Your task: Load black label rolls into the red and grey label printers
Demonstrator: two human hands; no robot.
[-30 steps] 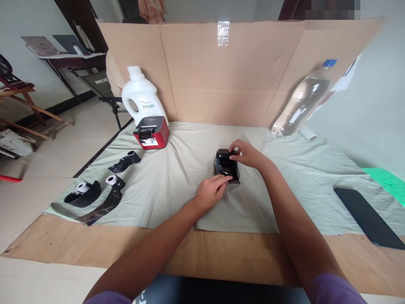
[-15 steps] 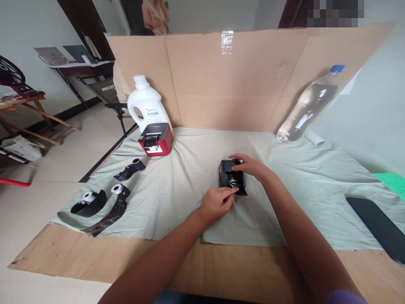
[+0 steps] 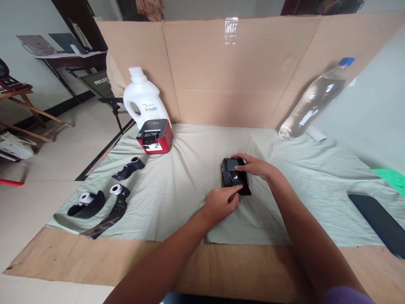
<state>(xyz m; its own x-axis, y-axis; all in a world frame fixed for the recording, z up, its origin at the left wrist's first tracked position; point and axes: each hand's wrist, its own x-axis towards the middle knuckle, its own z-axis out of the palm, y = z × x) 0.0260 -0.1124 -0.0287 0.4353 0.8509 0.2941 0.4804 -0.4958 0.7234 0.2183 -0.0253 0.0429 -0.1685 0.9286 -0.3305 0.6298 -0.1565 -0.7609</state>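
A small black printer (image 3: pixel 227 179) lies on the cloth in front of me, its lid down. A strip of glossy black paper (image 3: pixel 245 191) comes out over its near side. My right hand (image 3: pixel 255 165) grips the printer from the right, thumb on the lid and fingers along the far edge. From the near left, my left hand (image 3: pixel 223 202) presses its stretched index finger onto the paper strip, its other fingers curled. Whether its thumb is under the strip is hidden.
On the left lie several black paper rolls (image 3: pixel 119 190). Behind them a red and black printer (image 3: pixel 161 137) stands before a white jug (image 3: pixel 144 99). A cardboard screen (image 3: pixel 228 71) closes off the back. A water bottle (image 3: pixel 313 105) leans at right; a black phone (image 3: pixel 378 223) lies nearer.
The view has shifted slightly. My left index finger stays on the black paper strip, and my right hand keeps its grip on the printer. Little else has changed.
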